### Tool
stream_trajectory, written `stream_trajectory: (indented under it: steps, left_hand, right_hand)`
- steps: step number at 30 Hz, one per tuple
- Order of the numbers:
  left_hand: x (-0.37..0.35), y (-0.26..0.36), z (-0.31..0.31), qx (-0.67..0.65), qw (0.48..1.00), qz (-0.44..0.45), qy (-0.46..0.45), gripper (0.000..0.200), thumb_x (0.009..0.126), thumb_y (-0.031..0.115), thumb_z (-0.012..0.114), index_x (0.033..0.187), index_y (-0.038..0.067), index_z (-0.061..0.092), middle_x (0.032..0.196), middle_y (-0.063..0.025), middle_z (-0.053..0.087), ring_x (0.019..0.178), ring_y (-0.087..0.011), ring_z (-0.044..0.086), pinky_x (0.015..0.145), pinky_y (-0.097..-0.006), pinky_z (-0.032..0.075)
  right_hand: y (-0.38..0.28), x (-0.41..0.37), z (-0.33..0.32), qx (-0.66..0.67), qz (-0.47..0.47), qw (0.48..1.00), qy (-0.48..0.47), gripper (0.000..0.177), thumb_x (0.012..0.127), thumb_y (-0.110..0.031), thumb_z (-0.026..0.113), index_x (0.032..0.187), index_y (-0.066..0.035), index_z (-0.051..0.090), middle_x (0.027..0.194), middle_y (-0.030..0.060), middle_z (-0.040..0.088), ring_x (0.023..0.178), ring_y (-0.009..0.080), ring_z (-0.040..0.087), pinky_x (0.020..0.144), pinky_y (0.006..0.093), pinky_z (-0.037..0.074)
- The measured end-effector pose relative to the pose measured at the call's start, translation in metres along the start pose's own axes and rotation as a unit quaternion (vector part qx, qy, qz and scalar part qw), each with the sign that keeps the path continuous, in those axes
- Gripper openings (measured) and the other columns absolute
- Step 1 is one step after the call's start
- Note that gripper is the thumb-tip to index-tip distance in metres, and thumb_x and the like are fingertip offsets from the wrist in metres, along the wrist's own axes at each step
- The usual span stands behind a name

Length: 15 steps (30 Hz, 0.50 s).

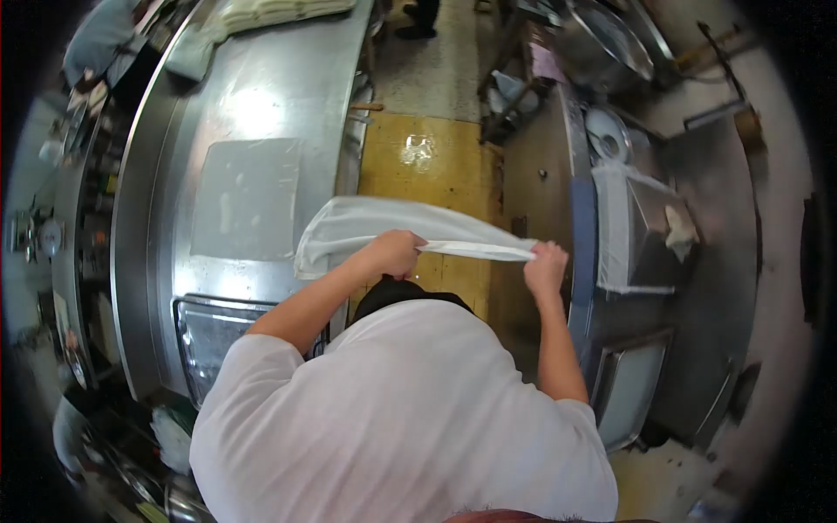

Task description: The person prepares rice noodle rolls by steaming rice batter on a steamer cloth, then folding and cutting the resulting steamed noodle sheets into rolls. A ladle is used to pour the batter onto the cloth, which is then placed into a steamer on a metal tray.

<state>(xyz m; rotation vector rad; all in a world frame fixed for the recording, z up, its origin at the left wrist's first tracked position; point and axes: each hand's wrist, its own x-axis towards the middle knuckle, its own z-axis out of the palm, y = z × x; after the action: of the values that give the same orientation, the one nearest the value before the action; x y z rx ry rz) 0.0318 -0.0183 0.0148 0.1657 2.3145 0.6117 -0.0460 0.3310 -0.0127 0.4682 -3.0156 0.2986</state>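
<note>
A thin white cloth (392, 222) is stretched between my two hands above the yellow floor, its far left part reaching the steel table's edge. My left hand (398, 254) is closed on the cloth's near edge. At the cloth's right end, my right hand (547, 267) grips a bunched corner. To the left, a flat, pale, translucent square sheet (247, 199) lies on the steel table (261, 61); I cannot make out its material. On the right, another white cloth (615, 227) hangs over the edge of a steel box (649, 235).
A metal tray (209, 336) sits at the table's near end. A framed pale tray (629, 383) is at lower right, and a large steel pot (602, 48) at upper right. Folded white cloths (279, 13) lie at the table's far end. Another person (100, 44) stands far left.
</note>
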Motion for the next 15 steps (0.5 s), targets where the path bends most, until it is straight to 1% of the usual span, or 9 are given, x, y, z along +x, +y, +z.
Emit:
stream_trajectory:
  steps: [2,3,5,6,7,9,12,14,15]
  left_hand:
    - [-0.003,0.016,0.008,-0.197,0.975,0.009,0.101,0.035,0.089,0.011,0.057,0.121,0.006,0.072,0.102,-0.0162,0.074,0.090,-0.0246,0.068,0.086,-0.0337,0.052]
    - [-0.001,0.026,0.016,-0.178,0.980,0.023,0.089,0.035,0.089,0.011,0.057,0.121,0.006,0.072,0.102,-0.0162,0.074,0.090,-0.0246,0.068,0.086,-0.0337,0.052]
    - [0.009,0.049,0.039,-0.435,0.890,0.091,0.105,0.040,0.086,0.005,0.055,0.124,0.000,0.069,0.107,-0.0121,0.074,0.094,-0.0218,0.068,0.088,-0.0317,0.052]
    - [0.011,0.064,0.049,-0.514,0.852,0.073,0.072,0.033,0.085,0.004,0.054,0.112,-0.006,0.072,0.100,-0.0071,0.074,0.094,-0.0176,0.066,0.085,-0.0297,0.052]
    - [0.013,0.080,0.063,-0.498,0.862,0.084,0.054,0.033,0.085,0.004,0.054,0.112,-0.006,0.072,0.100,-0.0071,0.074,0.094,-0.0176,0.066,0.085,-0.0297,0.052]
    - [0.019,0.110,0.092,-0.623,0.774,0.100,-0.055,0.020,0.088,0.006,0.055,0.096,0.002,0.073,0.094,-0.0069,0.071,0.091,-0.0151,0.063,0.085,-0.0276,0.050]
    - [0.019,0.176,0.143,-0.530,0.834,0.107,-0.111,0.008,0.089,0.010,0.058,0.088,0.005,0.065,0.085,-0.0005,0.063,0.081,-0.0112,0.057,0.075,-0.0265,0.047]
    - [0.004,0.225,0.162,-0.422,0.870,0.210,-0.148,0.006,0.086,0.006,0.061,0.092,0.007,0.061,0.088,0.0025,0.058,0.080,-0.0102,0.055,0.071,-0.0246,0.044]
    - [-0.008,0.251,0.162,-0.406,0.871,0.218,-0.171,0.006,0.086,0.006,0.061,0.092,0.007,0.061,0.088,0.0025,0.058,0.080,-0.0102,0.055,0.071,-0.0246,0.044]
  right_hand:
    - [0.013,-0.066,0.010,0.102,0.054,0.992,-0.048,0.016,0.077,-0.003,0.055,0.086,0.000,0.068,0.091,0.0223,0.063,0.090,0.0435,0.059,0.081,0.0516,0.047]
    - [0.019,-0.098,0.016,0.127,0.088,0.982,-0.106,0.017,0.079,-0.005,0.057,0.090,0.000,0.069,0.095,0.0247,0.063,0.093,0.0457,0.060,0.083,0.0515,0.049]
    - [0.026,-0.157,0.017,0.170,0.136,0.941,-0.259,0.026,0.077,-0.010,0.062,0.100,-0.005,0.073,0.104,0.0262,0.067,0.098,0.0440,0.064,0.088,0.0493,0.051]
    - [0.027,-0.182,0.014,0.210,0.168,0.922,-0.280,0.030,0.077,-0.011,0.065,0.105,-0.004,0.072,0.103,0.0250,0.068,0.097,0.0419,0.065,0.087,0.0464,0.052]
    - [0.029,-0.205,0.012,0.251,0.198,0.899,-0.299,0.035,0.076,-0.011,0.067,0.109,-0.002,0.071,0.102,0.0238,0.068,0.096,0.0397,0.067,0.086,0.0435,0.052]
    - [0.037,-0.236,0.010,0.286,0.230,0.904,-0.220,0.043,0.075,-0.011,0.068,0.117,-0.001,0.068,0.107,0.0228,0.068,0.102,0.0371,0.066,0.089,0.0417,0.052]
    - [0.035,-0.256,-0.027,0.374,0.239,0.894,-0.061,0.065,0.072,-0.008,0.072,0.135,0.000,0.055,0.124,0.0203,0.063,0.119,0.0321,0.061,0.099,0.0379,0.049]
    - [0.036,-0.269,-0.041,0.329,0.107,0.934,0.090,0.045,0.076,-0.012,0.073,0.119,-0.001,0.065,0.140,0.0210,0.052,0.122,0.0406,0.056,0.103,0.0429,0.047]
    - [0.034,-0.280,-0.049,0.323,0.132,0.931,0.105,0.045,0.076,-0.012,0.073,0.119,-0.001,0.065,0.140,0.0210,0.052,0.122,0.0406,0.056,0.103,0.0429,0.047]
